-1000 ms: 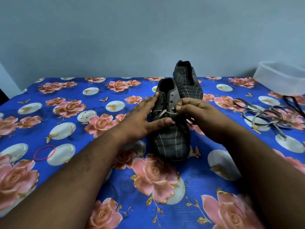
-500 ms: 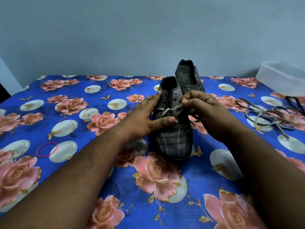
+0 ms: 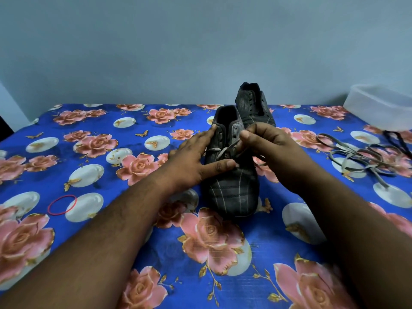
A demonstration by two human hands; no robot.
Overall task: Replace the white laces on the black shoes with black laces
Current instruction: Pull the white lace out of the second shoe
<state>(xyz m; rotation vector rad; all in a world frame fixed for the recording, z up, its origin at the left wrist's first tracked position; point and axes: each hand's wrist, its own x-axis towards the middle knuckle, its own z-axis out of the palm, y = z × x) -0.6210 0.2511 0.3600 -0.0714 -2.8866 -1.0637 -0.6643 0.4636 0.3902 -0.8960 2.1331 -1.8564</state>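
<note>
The near black shoe (image 3: 231, 175) stands mid-bench on the floral cloth (image 3: 111, 219), toe toward the person, with a white lace (image 3: 219, 151) still threaded low across it. The right hand (image 3: 274, 150) pinches that lace, fingers curled together on it. The left hand (image 3: 196, 161) rests on the shoe's side, fingers straight and spread. The second shoe (image 3: 254, 105) stands just behind. A loose lace pile (image 3: 365, 157) lies well right, near a plastic tub (image 3: 379, 105).

2 shoes (image 3: 231, 175), 1 rubber band (image 3: 62, 204), 1 tub (image 3: 379, 105)
</note>
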